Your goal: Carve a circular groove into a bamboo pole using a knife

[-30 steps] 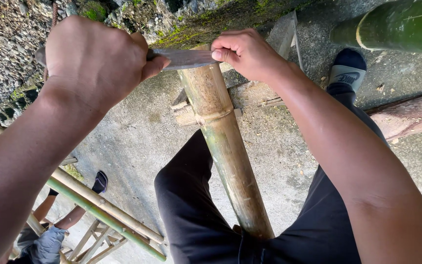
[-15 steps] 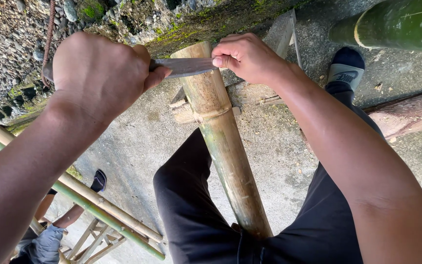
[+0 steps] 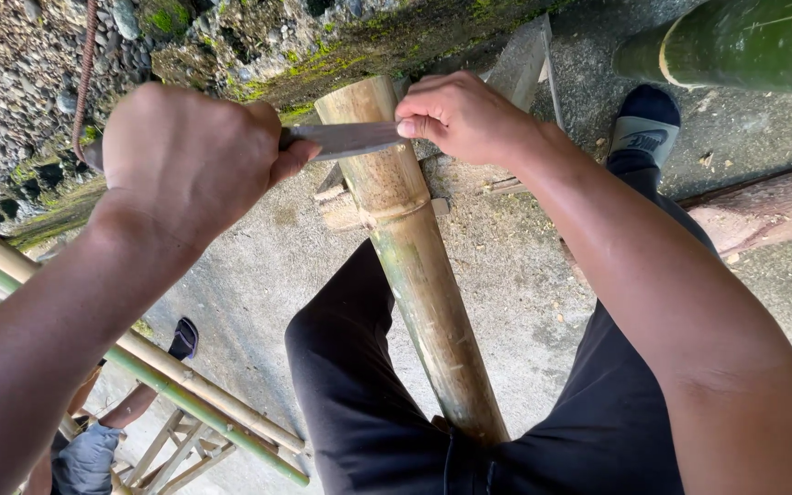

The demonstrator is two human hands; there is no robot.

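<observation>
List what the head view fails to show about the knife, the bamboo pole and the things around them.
- Knife: handle buried inside the left hand; blade tip covered by the right hand.
- Bamboo pole: lower end hidden behind the black trousers.
- Green bamboo: cut off by the top right edge.
- Person at the lower left: mostly cut off by the frame edge and blocked by the left forearm.

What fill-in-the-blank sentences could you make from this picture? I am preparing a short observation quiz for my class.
1. Both hands hold a metal ____ laid across the bamboo pole.
2. The left hand closes its grip on the handle, while the right hand pinches the blade's ____.
3. The pole runs between the person's ____.
4. The thick bamboo at the top right is coloured ____.

Missing words: blade; tip; legs; green
</observation>
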